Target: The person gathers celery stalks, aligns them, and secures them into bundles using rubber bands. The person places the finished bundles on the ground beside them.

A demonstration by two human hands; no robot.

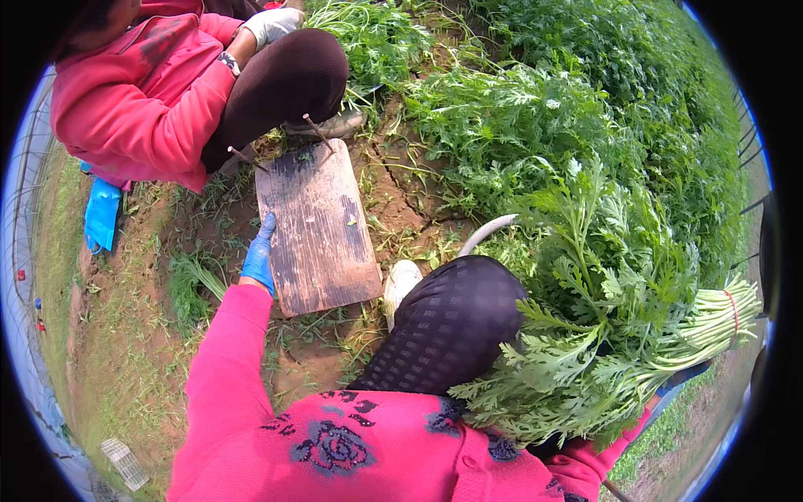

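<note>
My left hand (258, 254), in a blue glove, holds the left edge of a worn wooden board (317, 232), its thumb on top and its fingers hidden. Two metal pegs (318, 133) stick up at the board's far end. At the right, my right hand (680, 378), gloved and mostly hidden, supports a large bunch of leafy greens (602, 326) from below. A red band (733, 314) goes around the pale stems, which point right; the leaves spread toward my knee.
A co-worker in a pink jacket (144, 119) crouches at the upper left. Dense greens (527, 119) grow at the upper right. A curved grey tube (488, 232) lies beyond my knee. Cut greens (194, 285), a blue bag (102, 213) and a crate (124, 463) are at the left.
</note>
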